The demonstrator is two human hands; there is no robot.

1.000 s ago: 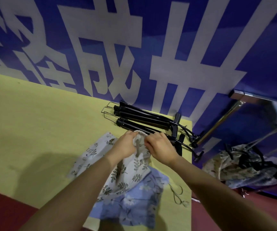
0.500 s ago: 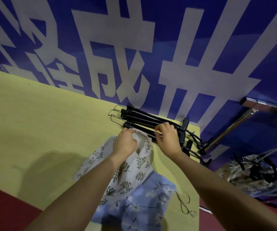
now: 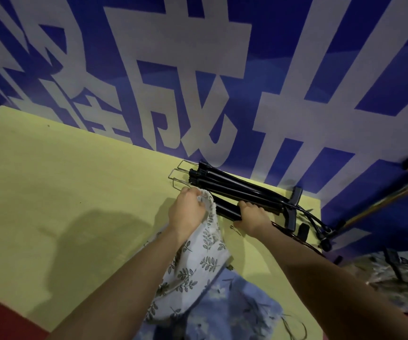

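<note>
Left hand (image 3: 188,212) and right hand (image 3: 252,217) are bare (forearms (image 3: 124,278) too).

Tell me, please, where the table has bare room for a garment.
Bare: the yellow table left of the left hand and leaf-print cloth, up to the banner. Crowded: its right end, with black hangers, right hand and blue floral cloth.

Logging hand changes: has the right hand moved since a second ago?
Yes. The right hand left the cloth and moved right, onto the hangers, gripping the nearest one.
</note>
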